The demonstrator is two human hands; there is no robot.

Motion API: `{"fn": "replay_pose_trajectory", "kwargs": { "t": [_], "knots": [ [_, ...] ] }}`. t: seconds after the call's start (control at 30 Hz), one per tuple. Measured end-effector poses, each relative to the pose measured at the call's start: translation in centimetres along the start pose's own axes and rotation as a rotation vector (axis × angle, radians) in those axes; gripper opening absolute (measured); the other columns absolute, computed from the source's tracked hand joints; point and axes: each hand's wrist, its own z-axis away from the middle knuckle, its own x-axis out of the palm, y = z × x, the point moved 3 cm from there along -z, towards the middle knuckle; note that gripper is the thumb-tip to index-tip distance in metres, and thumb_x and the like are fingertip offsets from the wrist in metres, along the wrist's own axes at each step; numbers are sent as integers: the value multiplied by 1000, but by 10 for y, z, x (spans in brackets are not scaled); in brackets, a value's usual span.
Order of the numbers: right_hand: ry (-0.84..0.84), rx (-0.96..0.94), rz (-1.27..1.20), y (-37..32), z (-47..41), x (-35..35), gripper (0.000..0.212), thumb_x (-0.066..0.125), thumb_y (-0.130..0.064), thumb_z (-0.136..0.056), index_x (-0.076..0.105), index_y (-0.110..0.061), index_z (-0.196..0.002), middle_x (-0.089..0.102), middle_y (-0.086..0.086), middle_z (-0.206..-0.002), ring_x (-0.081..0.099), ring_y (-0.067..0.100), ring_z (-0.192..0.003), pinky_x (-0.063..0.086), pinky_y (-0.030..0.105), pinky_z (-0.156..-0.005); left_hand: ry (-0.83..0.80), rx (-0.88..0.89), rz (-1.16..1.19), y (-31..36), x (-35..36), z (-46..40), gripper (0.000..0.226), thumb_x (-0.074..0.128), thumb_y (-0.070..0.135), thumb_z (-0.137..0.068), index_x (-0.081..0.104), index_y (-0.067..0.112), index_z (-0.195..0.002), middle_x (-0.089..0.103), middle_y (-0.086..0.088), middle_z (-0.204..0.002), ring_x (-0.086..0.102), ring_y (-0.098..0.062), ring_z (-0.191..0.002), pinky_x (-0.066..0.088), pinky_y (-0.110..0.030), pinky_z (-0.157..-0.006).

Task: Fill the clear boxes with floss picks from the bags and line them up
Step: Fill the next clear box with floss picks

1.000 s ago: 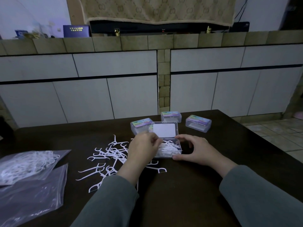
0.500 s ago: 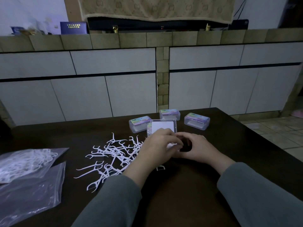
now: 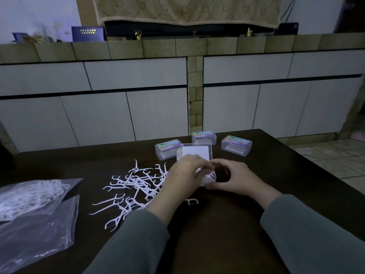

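An open clear box point(image 3: 209, 179) sits mid-table, its white-lined lid point(image 3: 195, 153) standing up behind it. My left hand point(image 3: 185, 176) covers the box, fingers curled down onto the white floss picks inside. My right hand point(image 3: 235, 176) grips the box's right end between thumb and fingers. A loose pile of floss picks point(image 3: 136, 186) lies left of the box. Three shut clear boxes with coloured labels stand behind: one at left point(image 3: 166, 150), one in the middle point(image 3: 203, 137), one at right point(image 3: 236, 144).
At the left edge of the dark table point(image 3: 227, 224) lie two plastic bags: one holding floss picks point(image 3: 29, 196), one flat point(image 3: 33, 236). A single pick point(image 3: 191, 201) lies by my left wrist. White cabinets stand beyond the table; tiled floor is at right.
My left hand moved right from the box's left edge to over the box, covering the picks inside. My right hand stayed on the box's right end.
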Motion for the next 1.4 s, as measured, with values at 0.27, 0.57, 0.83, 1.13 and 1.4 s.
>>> {"fn": "replay_pose_trajectory", "kwargs": {
  "t": [0.27, 0.57, 0.83, 1.13, 1.4],
  "knots": [
    [-1, 48, 55, -5, 1, -2, 80, 72, -67, -67, 40, -45, -137, 47, -28, -110, 42, 3, -103, 40, 34, -101, 6, -324, 156, -44, -42, 13, 3, 72, 30, -85, 73, 28, -84, 66, 14, -73, 51, 8, -61, 35, -9, -55],
    [-8, 51, 67, -7, 3, -2, 81, 71, -68, -67, 40, -45, -138, 45, -28, -110, 41, 4, -107, 39, 36, -103, 225, -305, 338, -39, -47, 14, 13, 63, 14, -92, 64, 16, -79, 60, 7, -67, 48, 3, -52, 36, -9, -51],
    [-5, 63, 62, -9, 4, -3, 79, 72, -65, -69, 40, -44, -138, 45, -26, -109, 41, 7, -110, 40, 36, -102, 235, -404, 671, -42, -40, 14, 16, 55, 10, -96, 63, 13, -82, 68, 3, -74, 64, -10, -74, 52, -26, -77],
    [-8, 52, 68, -9, 3, -3, 79, 71, -65, -70, 40, -43, -139, 45, -26, -108, 39, 2, -104, 39, 36, -103, -10, -393, 3, -36, -22, 10, 8, 65, 33, -88, 70, 27, -85, 61, 14, -91, 51, -3, -90, 39, -18, -68],
    [-12, 33, 41, -7, 3, -2, 79, 73, -64, -69, 41, -42, -138, 47, -28, -110, 43, 2, -104, 42, 40, -102, -61, -298, 209, -33, -29, 12, 23, 60, 16, -90, 63, 37, -98, 55, 20, -100, 53, -2, -90, 43, -18, -75]
  ]
}}
